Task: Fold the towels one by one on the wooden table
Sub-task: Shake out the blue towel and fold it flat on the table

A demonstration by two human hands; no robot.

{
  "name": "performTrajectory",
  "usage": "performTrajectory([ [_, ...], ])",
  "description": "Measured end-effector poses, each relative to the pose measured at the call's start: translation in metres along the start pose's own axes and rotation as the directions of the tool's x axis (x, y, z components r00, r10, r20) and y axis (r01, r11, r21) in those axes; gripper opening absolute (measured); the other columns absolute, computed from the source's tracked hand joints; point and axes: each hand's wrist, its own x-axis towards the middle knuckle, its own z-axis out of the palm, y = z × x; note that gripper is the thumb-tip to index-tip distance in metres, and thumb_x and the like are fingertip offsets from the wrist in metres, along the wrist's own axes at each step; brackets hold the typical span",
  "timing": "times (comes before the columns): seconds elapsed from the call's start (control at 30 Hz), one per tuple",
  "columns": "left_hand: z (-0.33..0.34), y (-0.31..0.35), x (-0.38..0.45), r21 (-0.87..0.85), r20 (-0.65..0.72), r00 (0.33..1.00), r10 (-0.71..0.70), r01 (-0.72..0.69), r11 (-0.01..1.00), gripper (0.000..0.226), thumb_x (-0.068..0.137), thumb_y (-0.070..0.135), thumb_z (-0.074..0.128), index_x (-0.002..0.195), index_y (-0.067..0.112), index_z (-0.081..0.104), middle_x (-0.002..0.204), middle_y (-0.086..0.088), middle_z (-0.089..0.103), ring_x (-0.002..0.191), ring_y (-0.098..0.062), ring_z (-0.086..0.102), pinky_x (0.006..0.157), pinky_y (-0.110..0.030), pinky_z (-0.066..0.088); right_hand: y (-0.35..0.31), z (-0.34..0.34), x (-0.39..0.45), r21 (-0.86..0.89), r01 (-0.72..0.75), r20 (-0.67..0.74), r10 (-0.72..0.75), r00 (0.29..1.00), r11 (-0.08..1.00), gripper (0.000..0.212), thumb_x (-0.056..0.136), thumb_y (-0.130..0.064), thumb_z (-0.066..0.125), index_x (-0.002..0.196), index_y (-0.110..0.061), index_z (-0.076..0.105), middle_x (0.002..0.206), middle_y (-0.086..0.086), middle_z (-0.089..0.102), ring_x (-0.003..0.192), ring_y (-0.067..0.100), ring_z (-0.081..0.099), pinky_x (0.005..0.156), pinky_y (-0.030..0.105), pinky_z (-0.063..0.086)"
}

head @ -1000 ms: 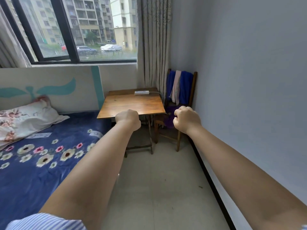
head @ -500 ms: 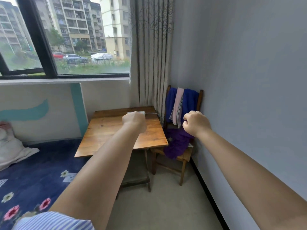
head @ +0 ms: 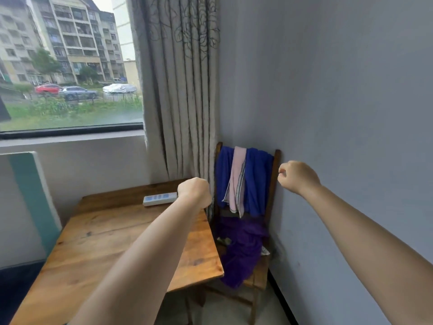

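Towels on the wooden chair [head: 276,174], not the desk [head: 98,249]: a blue towel [head: 257,181] drapes over the backrest, its long axis hanging straight down, and a pink striped towel [head: 237,181] lies over it, also running top to bottom. A purple cloth [head: 241,252] sits crumpled on the seat, spilling over the front edge. Both arms reach forward. Left hand [head: 194,192] is a closed fist above the desk's far corner, gripping nothing. Right hand [head: 297,178], fingers curled tight and empty, hovers beside the chair's right post. A white power strip [head: 159,198] rests on the desk.
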Motion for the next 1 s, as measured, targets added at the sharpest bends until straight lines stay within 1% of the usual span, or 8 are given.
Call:
performTrajectory([
  [0.23, 0.016, 0.029, 0.147, -0.051, 0.037, 0.999, 0.009, -0.007, 0.999, 0.023, 0.093, 0.020, 0.042, 0.101, 0.010, 0.060, 0.089, -0.003, 0.052, 0.079, -0.021, 0.051, 0.061, -0.027, 0.038, 0.039, 0.060, 0.116, 0.091, -0.070, 0.065, 0.064, 0.996, 0.993, 0.023, 0.087, -0.009, 0.045, 0.096, -0.002, 0.064, 0.102, 0.015, 0.065, 0.091, 0.030, 0.058, 0.069, 0.029, 0.044],
  [0.53, 0.047, 0.056, 0.320, -0.131, 0.087, 0.994, 0.061, -0.050, 0.990, 0.026, 0.091, 0.014, 0.041, 0.065, 0.010, 0.043, 0.064, 0.003, 0.040, 0.064, -0.017, 0.046, 0.045, -0.024, 0.027, 0.072, 0.129, 0.251, 0.110, -0.148, 0.119, 0.135, 0.984, 0.983, 0.021, 0.087, -0.008, 0.045, 0.091, 0.001, 0.063, 0.091, 0.016, 0.067, 0.079, 0.028, 0.059, 0.060, 0.026, 0.039],
  [0.6, 0.057, 0.062, 0.362, -0.160, 0.137, 0.985, 0.108, -0.085, 0.983, 0.021, 0.092, 0.014, 0.040, 0.076, 0.008, 0.052, 0.072, 0.001, 0.048, 0.074, -0.021, 0.054, 0.046, -0.024, 0.030, 0.079, 0.146, 0.283, 0.113, -0.184, 0.139, 0.168, 0.976, 0.976, 0.021, 0.087, -0.008, 0.045, 0.090, 0.003, 0.063, 0.091, 0.017, 0.066, 0.078, 0.028, 0.058, 0.060, 0.026, 0.038],
  [0.67, 0.070, 0.071, 0.398, -0.218, 0.187, 0.973, 0.133, -0.091, 0.972, 0.024, 0.092, 0.013, 0.038, 0.099, 0.003, 0.059, 0.095, -0.006, 0.060, 0.095, -0.027, 0.059, 0.058, -0.026, 0.040, 0.087, 0.164, 0.308, 0.107, -0.220, 0.159, 0.202, 0.966, 0.970, 0.020, 0.088, -0.008, 0.045, 0.088, 0.002, 0.063, 0.091, 0.017, 0.066, 0.079, 0.027, 0.059, 0.060, 0.026, 0.039],
  [0.73, 0.085, 0.082, 0.429, -0.286, 0.230, 0.962, 0.146, -0.076, 0.955, 0.030, 0.093, 0.013, 0.036, 0.108, 0.000, 0.058, 0.113, -0.011, 0.061, 0.104, -0.028, 0.058, 0.072, -0.031, 0.044, 0.095, 0.181, 0.328, 0.089, -0.250, 0.168, 0.233, 0.958, 0.964, 0.020, 0.088, -0.009, 0.046, 0.088, 0.000, 0.063, 0.091, 0.015, 0.066, 0.082, 0.027, 0.060, 0.059, 0.025, 0.038],
  [0.83, 0.110, 0.099, 0.469, -0.380, 0.274, 0.948, 0.165, -0.051, 0.924, 0.034, 0.097, 0.020, 0.035, 0.117, 0.003, 0.056, 0.124, -0.012, 0.057, 0.112, -0.029, 0.054, 0.084, -0.032, 0.045, 0.107, 0.208, 0.353, 0.026, -0.277, 0.207, 0.266, 0.942, 0.961, 0.019, 0.088, -0.010, 0.047, 0.092, -0.001, 0.063, 0.095, 0.013, 0.065, 0.086, 0.026, 0.059, 0.062, 0.026, 0.040],
  [0.9, 0.123, 0.110, 0.486, -0.413, 0.264, 0.943, 0.202, -0.079, 0.907, 0.038, 0.097, 0.027, 0.037, 0.126, 0.006, 0.050, 0.124, -0.009, 0.055, 0.112, -0.027, 0.054, 0.081, -0.029, 0.045, 0.112, 0.221, 0.364, -0.016, -0.274, 0.208, 0.271, 0.940, 0.962, 0.019, 0.088, -0.010, 0.047, 0.096, -0.001, 0.062, 0.098, 0.013, 0.063, 0.090, 0.027, 0.059, 0.067, 0.028, 0.043],
  [1.0, 0.136, 0.126, 0.506, -0.443, 0.217, 0.954, 0.209, -0.094, 0.892, 0.040, 0.093, 0.036, 0.046, 0.121, 0.007, 0.054, 0.114, -0.008, 0.058, 0.092, -0.019, 0.057, 0.072, -0.025, 0.042, 0.121, 0.236, 0.384, -0.081, -0.245, 0.226, 0.257, 0.940, 0.966, 0.024, 0.088, -0.012, 0.046, 0.106, -0.004, 0.059, 0.107, 0.013, 0.061, 0.099, 0.028, 0.057, 0.073, 0.028, 0.045],
])
